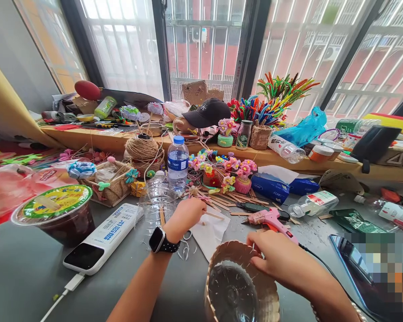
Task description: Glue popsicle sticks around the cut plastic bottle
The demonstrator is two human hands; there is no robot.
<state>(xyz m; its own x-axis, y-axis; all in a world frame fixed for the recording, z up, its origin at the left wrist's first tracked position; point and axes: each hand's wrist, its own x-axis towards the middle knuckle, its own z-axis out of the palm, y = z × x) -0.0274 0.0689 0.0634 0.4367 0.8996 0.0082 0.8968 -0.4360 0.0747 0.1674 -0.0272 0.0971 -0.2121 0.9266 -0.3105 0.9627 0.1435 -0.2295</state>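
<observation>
My right hand (277,255) grips the rim of a round container (267,290), thumb and fingers at its edge. Short wooden pieces cover its wall, and its inside shows a clear plastic bottle bottom (233,286). My left hand (187,215), with a black watch on the wrist, is closed over a white tissue (203,239). Beside its fingertips is a thin wooden stick (215,216); whether they hold it is hidden. A pink hot glue gun (272,221) lies just beyond my right hand. Left of my left hand lies a cut clear plastic bottle (157,199).
A lidded cup of dark drink (65,219) and a white power bank (104,237) with a cable stand left. Wooden sticks (221,201), crochet flowers (243,169) and a water bottle (177,163) are behind. A phone (351,264) lies right. Craft supplies crowd the windowsill (201,145).
</observation>
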